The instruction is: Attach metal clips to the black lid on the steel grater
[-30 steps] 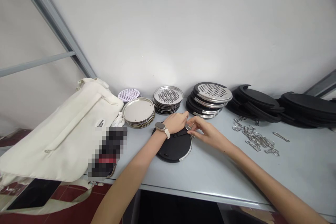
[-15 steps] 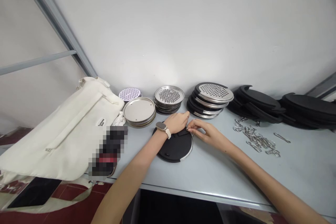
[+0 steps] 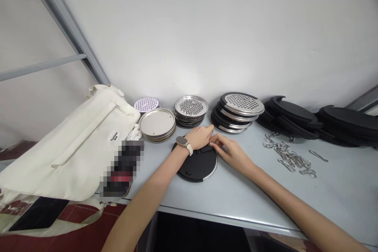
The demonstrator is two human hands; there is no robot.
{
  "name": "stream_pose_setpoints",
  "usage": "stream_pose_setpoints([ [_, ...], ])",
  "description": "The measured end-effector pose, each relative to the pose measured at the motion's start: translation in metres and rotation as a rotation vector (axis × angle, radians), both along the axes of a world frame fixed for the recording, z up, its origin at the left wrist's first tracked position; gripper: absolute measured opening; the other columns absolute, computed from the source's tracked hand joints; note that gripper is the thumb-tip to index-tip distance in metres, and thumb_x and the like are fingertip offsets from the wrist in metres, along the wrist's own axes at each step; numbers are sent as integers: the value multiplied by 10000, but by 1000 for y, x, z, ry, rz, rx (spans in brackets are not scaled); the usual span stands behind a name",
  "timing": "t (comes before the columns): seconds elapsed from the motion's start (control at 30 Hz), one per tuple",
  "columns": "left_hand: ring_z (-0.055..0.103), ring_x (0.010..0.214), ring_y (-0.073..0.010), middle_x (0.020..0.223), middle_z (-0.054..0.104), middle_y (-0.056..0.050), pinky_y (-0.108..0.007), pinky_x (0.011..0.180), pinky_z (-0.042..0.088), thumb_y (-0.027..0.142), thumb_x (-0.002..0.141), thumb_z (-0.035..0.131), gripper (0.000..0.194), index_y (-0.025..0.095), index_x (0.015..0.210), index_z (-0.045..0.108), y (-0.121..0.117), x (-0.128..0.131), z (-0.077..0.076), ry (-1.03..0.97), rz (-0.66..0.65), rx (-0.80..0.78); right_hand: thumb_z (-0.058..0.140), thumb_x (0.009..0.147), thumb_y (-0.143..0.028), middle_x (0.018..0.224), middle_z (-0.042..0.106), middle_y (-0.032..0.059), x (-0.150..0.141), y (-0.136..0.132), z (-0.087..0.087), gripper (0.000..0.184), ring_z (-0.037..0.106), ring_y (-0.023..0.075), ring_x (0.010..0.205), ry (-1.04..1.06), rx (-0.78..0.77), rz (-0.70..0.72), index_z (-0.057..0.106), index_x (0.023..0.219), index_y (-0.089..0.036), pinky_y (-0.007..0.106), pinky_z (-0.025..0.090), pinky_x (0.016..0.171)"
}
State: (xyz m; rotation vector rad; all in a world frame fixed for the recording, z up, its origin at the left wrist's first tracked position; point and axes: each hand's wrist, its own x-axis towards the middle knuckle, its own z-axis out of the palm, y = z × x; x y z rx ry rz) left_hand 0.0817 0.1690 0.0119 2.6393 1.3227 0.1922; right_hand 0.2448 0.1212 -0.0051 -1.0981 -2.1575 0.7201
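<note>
A round black disc [image 3: 196, 166], with a silver rim showing at its lower right, lies flat on the grey table in front of me. My left hand [image 3: 199, 138], wearing a watch [image 3: 183, 142] at the wrist, is over the far part of the disc with its fingers curled at the far edge, partly hidden. At the disc's upper right edge, the thumb and forefinger of my right hand [image 3: 228, 149] pinch a small metal wire clip [image 3: 210, 144]. Most of that clip is covered by my fingers.
Behind the disc stand stacks of plain metal plates [image 3: 157, 122], metal grater plates [image 3: 191, 107] and black-rimmed graters [image 3: 242, 104]. Black holders [image 3: 295, 112] are piled at right, near loose wire clips [image 3: 291, 156]. A cream bag [image 3: 85, 145] and a blurred dark object [image 3: 122, 169] lie at left.
My right fingers have shifted slightly at the clip, and the right hand is a little closer to the disc. My left hand stays in place; the view has tilted a little.
</note>
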Motion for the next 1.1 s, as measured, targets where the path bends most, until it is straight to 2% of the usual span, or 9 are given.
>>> stream_pose_setpoints([
  [0.27, 658, 834, -245, 876, 671, -93, -318, 714, 479, 184, 929, 367, 177, 180, 1071, 472, 1, 0, 0, -18, -18, 7, 377, 960, -357, 735, 546, 15, -1, 0, -9, 185, 523, 176, 660, 17, 36, -21, 500, 937, -221, 294, 430, 645],
  [0.53, 652, 875, -230, 916, 670, -93, -312, 763, 478, 173, 935, 347, 197, 180, 1084, 476, 0, 1, 2, -17, -9, -3, 384, 948, -319, 740, 555, 14, 5, 3, 3, 164, 494, 156, 634, -52, 30, 87, 504, 913, -214, 273, 414, 617],
  [0.93, 654, 825, -230, 892, 672, -80, -306, 707, 483, 177, 930, 343, 193, 181, 1067, 479, 1, -1, -2, -35, -23, 34, 426, 899, -241, 717, 531, -10, 10, 0, 9, 77, 503, 143, 643, -69, -21, 147, 494, 919, -209, 262, 417, 616],
  [1.1, 654, 820, -227, 888, 670, -79, -303, 704, 483, 186, 936, 337, 191, 183, 1064, 479, 1, -1, -4, -35, -26, 49, 465, 881, -256, 708, 540, -9, 12, 1, 9, 106, 516, 148, 650, -78, -41, 148, 520, 953, -201, 263, 426, 616],
])
